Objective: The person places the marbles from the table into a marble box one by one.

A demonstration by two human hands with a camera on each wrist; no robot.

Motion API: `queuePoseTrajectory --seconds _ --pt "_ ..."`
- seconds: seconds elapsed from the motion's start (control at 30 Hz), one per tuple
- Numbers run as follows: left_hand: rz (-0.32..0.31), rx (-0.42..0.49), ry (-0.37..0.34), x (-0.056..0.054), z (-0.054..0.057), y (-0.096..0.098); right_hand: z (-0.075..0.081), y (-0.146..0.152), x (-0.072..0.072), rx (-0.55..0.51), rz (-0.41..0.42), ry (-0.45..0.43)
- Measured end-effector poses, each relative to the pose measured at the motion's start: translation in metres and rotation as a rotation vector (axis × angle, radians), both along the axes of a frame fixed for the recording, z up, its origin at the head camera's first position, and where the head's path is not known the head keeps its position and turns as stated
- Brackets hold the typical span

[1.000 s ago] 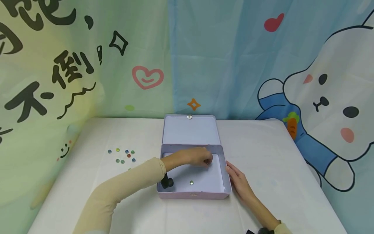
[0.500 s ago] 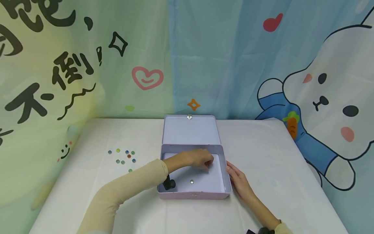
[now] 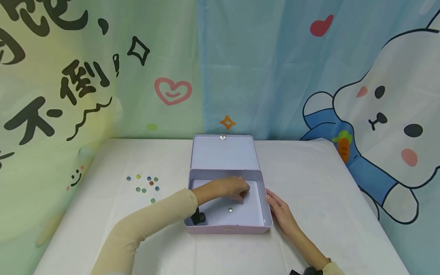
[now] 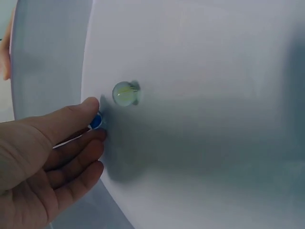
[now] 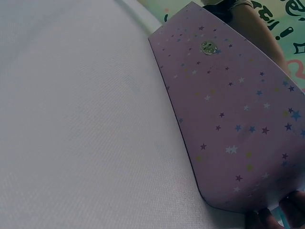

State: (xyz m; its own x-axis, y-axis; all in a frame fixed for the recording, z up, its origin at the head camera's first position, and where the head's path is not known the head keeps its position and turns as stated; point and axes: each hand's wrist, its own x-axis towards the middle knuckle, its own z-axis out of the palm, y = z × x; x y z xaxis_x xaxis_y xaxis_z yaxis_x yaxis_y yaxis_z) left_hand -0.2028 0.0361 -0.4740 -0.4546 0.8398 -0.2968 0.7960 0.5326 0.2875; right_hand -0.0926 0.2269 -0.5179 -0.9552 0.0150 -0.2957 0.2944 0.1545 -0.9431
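Inside an open tin box (image 3: 227,229), my left hand (image 3: 233,187) pinches a blue marble (image 4: 96,121) between thumb and fingers. A clear marble (image 4: 125,93) with a yellow-green streak lies on the box floor close to those fingertips; in the head view this loose marble (image 3: 230,210) is nearer the front of the box than the hand. My right hand (image 3: 283,214) holds the box's right wall from outside, and only its fingertips (image 5: 269,218) show in the right wrist view. Small stars dot the pink-purple outside of the box.
Several marbles (image 3: 151,183) in blue, green, yellow and red lie on the white tablecloth (image 3: 161,244) left of the box. The hinged lid (image 3: 223,152) is folded back toward the printed curtain (image 3: 240,76). My left forearm crosses the box's left wall.
The loose marble in the box has rolled a little to the right and toward the back. My left hand has shifted only slightly, and my right hand stays on the wall.
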Motion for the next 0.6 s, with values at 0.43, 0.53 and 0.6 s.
queuePoseTrajectory --seconds 0.43,0.53,0.6 --pt "0.118 0.35 -0.084 -0.004 0.04 -0.035 0.0 0.003 -0.001 -0.002 -0.005 0.008" --pt "0.221 0.541 -0.127 0.001 0.057 -0.074 -0.002 0.002 0.0 -0.014 0.005 0.021" --pt "0.291 0.639 -0.118 0.005 0.064 -0.105 -0.002 0.002 0.001 -0.018 0.008 0.024"
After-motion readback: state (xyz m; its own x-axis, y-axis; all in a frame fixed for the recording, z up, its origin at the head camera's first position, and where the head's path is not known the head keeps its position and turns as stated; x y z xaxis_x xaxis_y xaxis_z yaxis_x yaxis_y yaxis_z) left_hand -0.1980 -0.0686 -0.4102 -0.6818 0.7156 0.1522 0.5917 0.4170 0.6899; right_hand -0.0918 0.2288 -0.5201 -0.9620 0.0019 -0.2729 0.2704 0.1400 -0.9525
